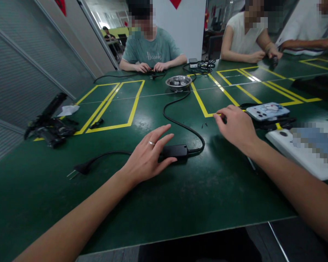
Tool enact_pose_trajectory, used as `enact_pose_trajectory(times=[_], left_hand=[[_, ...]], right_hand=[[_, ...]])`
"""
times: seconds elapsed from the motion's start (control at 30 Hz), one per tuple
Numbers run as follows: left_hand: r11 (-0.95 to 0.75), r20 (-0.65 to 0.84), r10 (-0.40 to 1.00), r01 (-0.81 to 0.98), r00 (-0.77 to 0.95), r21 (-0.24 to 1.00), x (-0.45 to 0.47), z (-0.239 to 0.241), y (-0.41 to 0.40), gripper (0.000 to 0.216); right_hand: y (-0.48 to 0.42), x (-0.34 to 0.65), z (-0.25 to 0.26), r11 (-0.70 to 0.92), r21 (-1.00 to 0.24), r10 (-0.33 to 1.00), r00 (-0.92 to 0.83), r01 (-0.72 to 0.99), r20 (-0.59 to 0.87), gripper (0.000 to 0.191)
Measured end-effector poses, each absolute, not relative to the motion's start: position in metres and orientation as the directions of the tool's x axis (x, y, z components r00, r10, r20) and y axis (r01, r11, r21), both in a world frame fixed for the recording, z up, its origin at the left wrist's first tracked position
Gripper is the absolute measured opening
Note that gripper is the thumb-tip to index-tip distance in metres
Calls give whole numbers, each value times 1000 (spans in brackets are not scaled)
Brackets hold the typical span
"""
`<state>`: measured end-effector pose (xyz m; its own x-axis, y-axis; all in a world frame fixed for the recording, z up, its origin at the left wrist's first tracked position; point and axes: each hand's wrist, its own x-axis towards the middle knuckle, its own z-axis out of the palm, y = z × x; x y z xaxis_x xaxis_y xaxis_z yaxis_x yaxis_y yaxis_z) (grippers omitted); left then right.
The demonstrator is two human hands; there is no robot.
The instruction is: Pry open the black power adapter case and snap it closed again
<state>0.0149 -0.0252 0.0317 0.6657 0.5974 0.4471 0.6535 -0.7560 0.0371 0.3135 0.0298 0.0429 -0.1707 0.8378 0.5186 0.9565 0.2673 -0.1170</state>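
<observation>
A black power adapter (177, 151) lies on the green table, with a cord running out of each end. My left hand (150, 154), a ring on one finger, is around its left part with fingers and thumb apart. Whether the fingers touch the casing is hard to tell. The two-pin plug (83, 168) lies to the left. Over the table to the right, my right hand (235, 125) has thumb and fingertips brought together; what is between them, if anything, cannot be made out. Tiny dark screws (205, 125) lie just left of it.
A metal bowl (178, 83) stands beyond the adapter. At right are a phone (268, 111) and a white device (292, 145); a thin rod (251, 163) lies under my right forearm. Black gear (53, 127) is at left. Co-workers (153, 47) sit across the table.
</observation>
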Motion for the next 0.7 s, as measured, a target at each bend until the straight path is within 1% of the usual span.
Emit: enact_pose_trajectory(times=[0.1, 0.2, 0.27, 0.3, 0.37, 0.43, 0.5, 0.57, 0.7], left_hand=[[-768, 465, 569, 641, 678, 6, 16, 48, -19, 66], [-772, 448, 568, 635, 691, 0, 22, 59, -11, 62], [-786, 375, 574, 618, 728, 6, 29, 54, -7, 62], [-794, 315, 581, 607, 751, 20, 33, 49, -5, 64], [-796, 186, 602, 601, 776, 70, 40, 36, -3, 65], [-779, 105, 627, 619, 772, 100, 44, 25, -3, 64], [-753, 98, 658, 651, 747, 97, 45, 18, -5, 64], [-739, 139, 673, 669, 727, 75, 44, 17, -8, 66], [-766, 216, 630, 642, 746, 18, 41, 17, -11, 66]], right_hand=[[38, 325, 40, 102, -44, 895, -73, 994, 441, 40], [41, 332, 37, -10, 9, 962, 8, 1000, 272, 47], [42, 334, 36, -46, 20, 982, 41, 999, 186, 49], [42, 335, 36, -56, 16, 985, 53, 998, 164, 49], [43, 336, 35, -78, -1, 986, 78, 997, 149, 49], [44, 338, 34, -106, -15, 986, 107, 994, 130, 50], [46, 340, 31, -133, -17, 986, 134, 991, 103, 50], [48, 342, 28, -150, -14, 985, 150, 989, 80, 48], [50, 341, 24, -131, -27, 987, 133, 991, 87, 44]])
